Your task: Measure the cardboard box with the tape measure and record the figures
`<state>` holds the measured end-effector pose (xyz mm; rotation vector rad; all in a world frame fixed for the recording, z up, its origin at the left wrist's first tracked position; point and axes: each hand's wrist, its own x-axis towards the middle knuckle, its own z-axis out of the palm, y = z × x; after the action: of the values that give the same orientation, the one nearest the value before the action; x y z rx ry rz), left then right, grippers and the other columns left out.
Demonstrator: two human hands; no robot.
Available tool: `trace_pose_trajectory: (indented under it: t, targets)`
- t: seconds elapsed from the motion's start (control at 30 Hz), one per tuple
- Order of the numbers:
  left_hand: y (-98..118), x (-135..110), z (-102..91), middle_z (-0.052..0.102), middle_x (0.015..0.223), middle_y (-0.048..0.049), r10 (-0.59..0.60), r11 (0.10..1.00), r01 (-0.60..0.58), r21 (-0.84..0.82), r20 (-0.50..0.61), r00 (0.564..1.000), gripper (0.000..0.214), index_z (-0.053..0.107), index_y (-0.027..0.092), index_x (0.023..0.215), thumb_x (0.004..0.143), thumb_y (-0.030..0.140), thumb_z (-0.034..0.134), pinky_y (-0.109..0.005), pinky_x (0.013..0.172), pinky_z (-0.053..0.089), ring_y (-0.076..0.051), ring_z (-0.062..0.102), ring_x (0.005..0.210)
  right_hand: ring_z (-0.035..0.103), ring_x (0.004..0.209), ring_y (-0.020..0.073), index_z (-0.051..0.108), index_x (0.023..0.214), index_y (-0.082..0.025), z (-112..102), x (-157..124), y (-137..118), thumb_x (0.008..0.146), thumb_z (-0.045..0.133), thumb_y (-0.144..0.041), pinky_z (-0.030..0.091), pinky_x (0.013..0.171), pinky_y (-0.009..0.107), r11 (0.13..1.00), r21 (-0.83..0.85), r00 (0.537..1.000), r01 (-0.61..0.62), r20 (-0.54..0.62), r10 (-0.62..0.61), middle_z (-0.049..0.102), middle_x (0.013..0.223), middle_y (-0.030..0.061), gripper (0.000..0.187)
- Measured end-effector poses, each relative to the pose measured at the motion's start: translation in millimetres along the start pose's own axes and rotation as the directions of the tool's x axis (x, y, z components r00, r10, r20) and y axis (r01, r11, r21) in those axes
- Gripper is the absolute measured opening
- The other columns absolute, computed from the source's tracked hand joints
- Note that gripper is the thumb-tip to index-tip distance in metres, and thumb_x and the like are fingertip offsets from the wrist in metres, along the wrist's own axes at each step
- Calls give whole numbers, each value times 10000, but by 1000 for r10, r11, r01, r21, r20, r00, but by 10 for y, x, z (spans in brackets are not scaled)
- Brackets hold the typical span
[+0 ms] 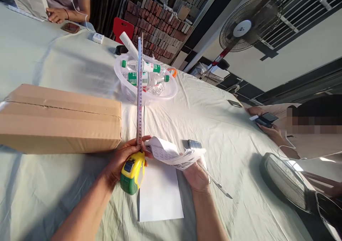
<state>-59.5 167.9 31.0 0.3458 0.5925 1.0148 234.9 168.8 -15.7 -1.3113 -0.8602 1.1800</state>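
Note:
My left hand (123,159) is closed on a tape measure, its thumb by the mouth of the yellow and green case (132,173). The extended blade (139,91) points away from me, crossing the view of a plastic basin. Curled printed paper (173,153) spans both hands, and its left end touches my left fingers. My right hand (197,175) is closed on that paper from below. A thin grey strip (217,184) sticks out beside the right hand; its kind is unclear. Below the hands, a blank white sheet (161,198) lies flat on the cloth.
Left of my hands sits a closed cardboard box (61,123). The clear basin (171,93) holds several bottles (153,67). Behind the paper is a dark keypad-like device (194,145). Co-workers sit at far left and right; a black-rimmed object (285,180) and a fan (242,28) stand right.

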Motion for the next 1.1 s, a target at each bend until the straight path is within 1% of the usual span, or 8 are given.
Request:
trace_pose_trajectory:
  t: [0.13, 0.2, 0.27, 0.4, 0.6, 0.73, 0.93, 1.1]
  targets:
    - [-18, -19, 18, 662, 1256, -104, 5, 1000, -5, 16, 6, 1000, 82, 680, 177, 761, 787, 254, 665, -298, 644, 531, -205, 690, 808, 687, 935, 320, 650, 1016, -322, -14, -23, 1, 612, 721, -604, 516, 859, 557, 993, -97, 998, 62, 12, -62, 736, 951, 72, 498]
    - [-20, -31, 31, 674, 1236, -100, -6, 999, 6, 34, 5, 1000, 82, 681, 182, 767, 782, 260, 662, -293, 632, 522, -195, 683, 766, 695, 862, 314, 648, 1024, -318, -32, -25, -6, 604, 717, -601, 518, 838, 556, 991, -115, 998, 65, 22, -63, 733, 881, 63, 510]
    - [-20, -46, 40, 722, 1098, -108, -37, 998, 37, 60, 5, 999, 124, 707, 184, 852, 788, 273, 647, -282, 609, 506, -182, 665, 699, 695, 836, 304, 643, 1030, -328, -51, -26, -13, 590, 729, -558, 514, 839, 559, 995, -84, 998, 52, 22, -50, 728, 860, 40, 503]
    - [-7, -89, 50, 740, 842, -117, -132, 982, 122, 144, 66, 989, 326, 721, 162, 1105, 843, 292, 576, -265, 605, 485, -187, 647, 673, 666, 999, 318, 631, 1111, -346, -61, -22, -19, 630, 689, -491, 478, 893, 584, 998, -35, 998, 59, -8, -59, 725, 1028, 50, 506]
    - [7, -157, 90, 754, 967, -125, -177, 971, 158, 180, 95, 980, 418, 684, 195, 1233, 836, 244, 565, -252, 612, 480, -173, 657, 671, 645, 1070, 302, 654, 1061, -352, -19, -21, -27, 634, 695, -404, 446, 962, 580, 997, 20, 996, 77, -36, -77, 719, 1089, 37, 432]
    - [9, -176, 107, 747, 962, -97, -218, 969, 199, 150, 126, 968, 463, 646, 240, 1290, 831, 238, 592, -253, 595, 481, -171, 658, 653, 644, 1094, 314, 662, 1039, -344, 6, -37, -48, 641, 705, -399, 437, 976, 604, 997, 55, 998, 54, 13, -54, 727, 1079, 32, 404]
    - [-27, -123, 72, 726, 903, -95, -175, 982, 155, 110, 206, 963, 477, 638, 217, 1297, 822, 192, 607, -262, 653, 502, -237, 696, 900, 608, 1198, 299, 677, 1046, -384, 18, -43, -56, 693, 730, -328, 421, 1040, 584, 973, 226, 991, 54, 109, -80, 721, 1158, -21, 361]
    - [-68, -113, 36, 621, 776, -26, -114, 993, 104, 53, 260, 959, 403, 682, 235, 1215, 825, 164, 609, -289, 658, 524, -302, 684, 1006, 655, 1116, 257, 659, 1075, -390, 15, -25, -34, 711, 726, -274, 496, 966, 550, 955, 276, 992, 108, 35, -122, 728, 1149, -25, 388]
